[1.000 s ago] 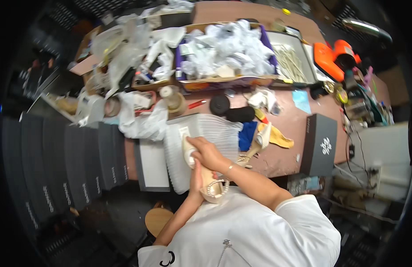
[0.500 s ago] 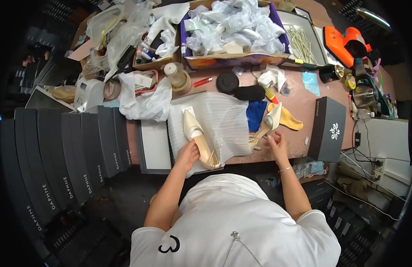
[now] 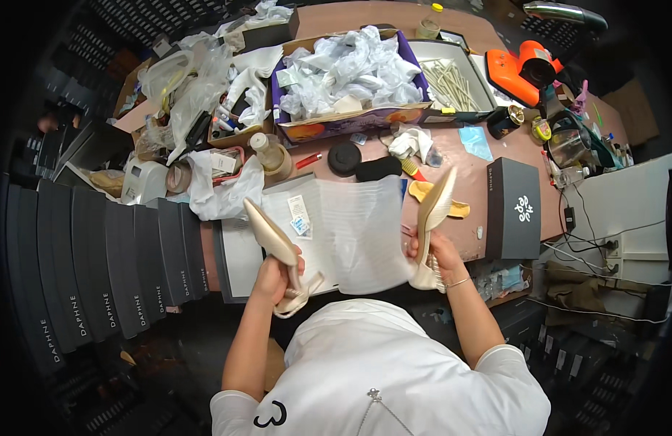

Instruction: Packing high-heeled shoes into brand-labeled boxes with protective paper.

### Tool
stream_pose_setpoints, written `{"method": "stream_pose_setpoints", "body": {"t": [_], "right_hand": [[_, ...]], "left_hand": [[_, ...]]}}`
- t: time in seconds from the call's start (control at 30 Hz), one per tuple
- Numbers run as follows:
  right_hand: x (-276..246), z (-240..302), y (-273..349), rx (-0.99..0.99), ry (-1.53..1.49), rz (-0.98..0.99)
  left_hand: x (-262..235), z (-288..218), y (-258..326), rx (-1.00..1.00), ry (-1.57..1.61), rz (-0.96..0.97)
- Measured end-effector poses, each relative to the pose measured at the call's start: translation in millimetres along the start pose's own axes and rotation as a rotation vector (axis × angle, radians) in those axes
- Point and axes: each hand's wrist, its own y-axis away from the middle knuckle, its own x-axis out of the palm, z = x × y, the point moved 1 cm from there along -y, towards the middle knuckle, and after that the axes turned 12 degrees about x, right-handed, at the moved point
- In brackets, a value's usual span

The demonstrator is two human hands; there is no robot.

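Note:
My left hand [image 3: 275, 280] is closed around a cream pointed-toe shoe [image 3: 269, 234], held tilted with its toe up and its heel and strap hanging near my body. A matching cream shoe [image 3: 435, 207] is in my right hand [image 3: 443, 260], toe pointing away and up, side turned toward the middle. Between them a translucent white foam sheet [image 3: 361, 236] is spread on the table and over an open shoebox [image 3: 238, 265]. A small sachet [image 3: 300, 225] and a white paper tag [image 3: 297, 206] lie on the wrapping at its left part.
A closed dark shoebox [image 3: 512, 211] stands at the right, with upright dark boxes [image 3: 122, 254] in a row at the left. Behind are a purple carton [image 3: 350, 120] of crumpled plastic, a brush [image 3: 414, 169], a yellow cloth [image 3: 458, 209] and a black round pad [image 3: 344, 158].
Both shoes are lifted off the foam sheet and turned in my hands. The tag and sachet on the wrapping are now uncovered. The view has shifted slightly.

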Motion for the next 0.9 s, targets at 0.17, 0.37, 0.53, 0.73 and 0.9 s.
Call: {"method": "stream_pose_setpoints", "body": {"t": [0.17, 0.37, 0.53, 0.73, 0.9], "right_hand": [[70.6, -16.6, -5.4, 0.397, -0.143, 0.671], [95.8, -13.4, -15.0, 0.506, -0.12, 1.055], [102.1, 26.5, 18.9, 0.313, -0.211, 1.109], [130.7, 54.7, 41.2, 0.052, -0.222, 1.097], [128.5, -28.7, -21.9, 0.384, -0.244, 0.729]], "left_hand": [[46.7, 1.7, 7.0, -0.386, 0.392, 0.721], [77.1, 10.6, -0.6, -0.518, 0.272, 0.807], [75.0, 6.7, -5.1, -0.525, 0.312, 0.837], [69.8, 7.0, 2.7, -0.424, 0.461, 0.766], [49.4, -1.0, 18.7, -0.364, 0.464, 0.7]]}}
